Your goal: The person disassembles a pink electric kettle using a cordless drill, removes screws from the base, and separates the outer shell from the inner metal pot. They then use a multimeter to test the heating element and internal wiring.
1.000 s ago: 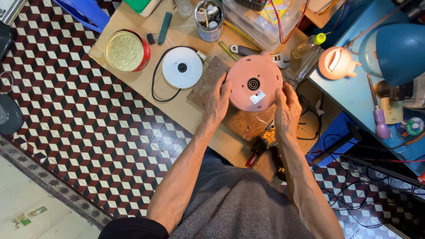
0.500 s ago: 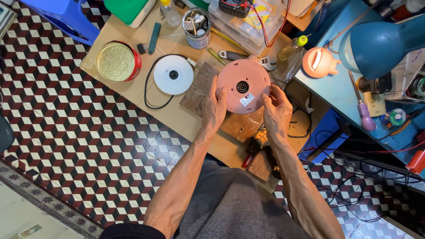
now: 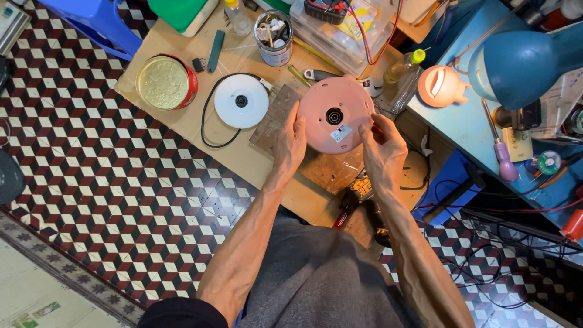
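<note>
At frame centre, the left hand [image 3: 290,141] and right hand [image 3: 381,143] loosely cup the upturned pink appliance base [image 3: 336,115]; steady rim contact, thumbs clear of its central socket, suits best.

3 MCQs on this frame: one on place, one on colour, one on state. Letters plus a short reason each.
1. Where is the white round base?
A. Between the red tin and the pink round appliance
B. On the blue shelf
C. On the tiled floor

2. What colour is the lamp shade?
A. Yellow
B. Blue
C. Black

3. How is the pink round appliance being handled?
A. Lying untouched
B. Gripped by one hand only
C. Held at its sides by both hands

Answers:
1 A, it lies on the cardboard-topped bench right of the red tin, left of the appliance.
2 B, the shade is blue.
3 C, the left hand and right hand touch opposite edges.
</note>
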